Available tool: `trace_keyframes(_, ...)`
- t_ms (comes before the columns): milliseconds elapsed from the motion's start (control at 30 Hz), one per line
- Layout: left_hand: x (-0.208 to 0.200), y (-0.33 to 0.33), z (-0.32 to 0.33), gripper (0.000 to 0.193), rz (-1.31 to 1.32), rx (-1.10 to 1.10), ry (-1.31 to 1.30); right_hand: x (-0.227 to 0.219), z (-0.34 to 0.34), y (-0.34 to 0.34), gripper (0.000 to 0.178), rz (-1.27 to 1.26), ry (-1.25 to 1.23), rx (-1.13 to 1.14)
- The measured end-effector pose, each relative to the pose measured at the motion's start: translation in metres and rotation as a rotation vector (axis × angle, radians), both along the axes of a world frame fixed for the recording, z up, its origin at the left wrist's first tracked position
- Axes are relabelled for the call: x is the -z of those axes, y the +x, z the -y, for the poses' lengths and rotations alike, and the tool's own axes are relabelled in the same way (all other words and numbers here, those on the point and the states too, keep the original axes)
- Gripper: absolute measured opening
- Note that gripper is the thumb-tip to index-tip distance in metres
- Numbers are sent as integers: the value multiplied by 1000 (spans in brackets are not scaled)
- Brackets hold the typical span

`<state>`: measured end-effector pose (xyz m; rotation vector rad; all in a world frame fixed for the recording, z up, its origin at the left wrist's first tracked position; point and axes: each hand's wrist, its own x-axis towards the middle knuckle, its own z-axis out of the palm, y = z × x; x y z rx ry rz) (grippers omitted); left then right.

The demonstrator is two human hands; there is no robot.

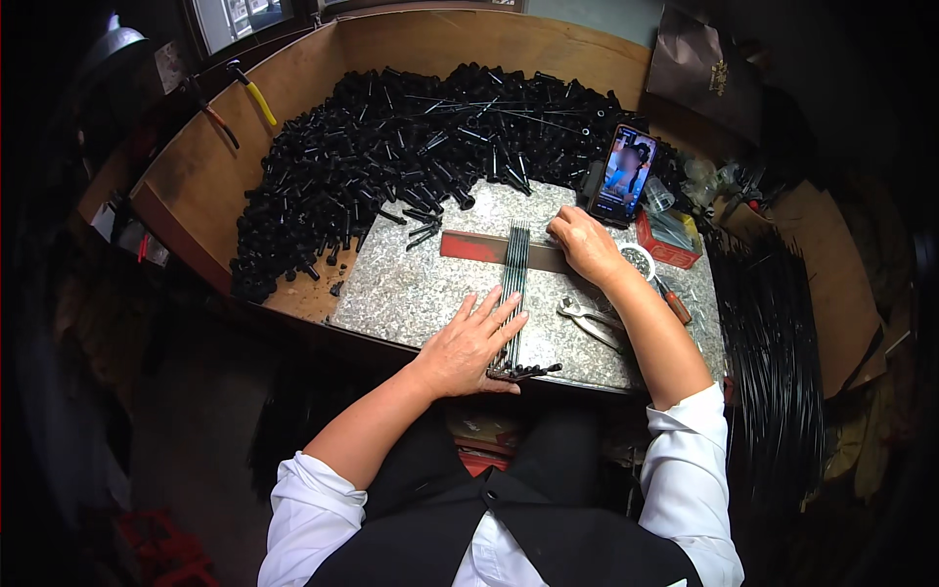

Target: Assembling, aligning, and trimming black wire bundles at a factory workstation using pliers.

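Several thin dark metal rods (516, 279) lie side by side, pointing away from me, on a speckled stone slab (391, 293). Their near ends carry black pieces (528, 371) at the slab's front edge. Under the rods, crosswise, runs a flat bar (474, 247) with a red left part. My left hand (468, 344) rests with spread fingers on the near part of the rods, its thumb by the black pieces. Close to the bar's right end, my right hand (585, 245) has its fingers bent together; whatever is between the fingertips is hidden.
Black tube-like parts (391, 147) are heaped in the wooden tray (225, 147). Right of the slab hang long black strands (773, 362). Pincers (592, 323), a white cup of small metal pieces (638, 260), a red box (670, 240) and a propped phone (626, 174) stand around my right arm.
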<state>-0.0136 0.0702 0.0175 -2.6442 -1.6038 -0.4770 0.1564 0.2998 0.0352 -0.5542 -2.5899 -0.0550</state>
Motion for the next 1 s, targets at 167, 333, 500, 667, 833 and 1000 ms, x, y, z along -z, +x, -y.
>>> trace_keyframes(167,-1,1,0,97,1,-5,-5,0,5,-4,8,11,10,6)
trace_keyframes(333,2,0,-1,97,-1,-5,-11,-5,12,-7,10,33,-13,18)
trace_keyframes(500,1,1,0,98,1,-6,-13,-3,8,-6,7,-11,14,-6)
trace_keyframes(667,0,1,0,98,-9,-7,-15,4,9,-17,9,-64,5,4)
trace_keyframes(833,2,1,0,100,8,0,-4,4,12,-21,11,-109,-13,24)
trace_keyframes(1000,1,2,0,99,19,6,10,-13,-6,29,11,-166,98,155)
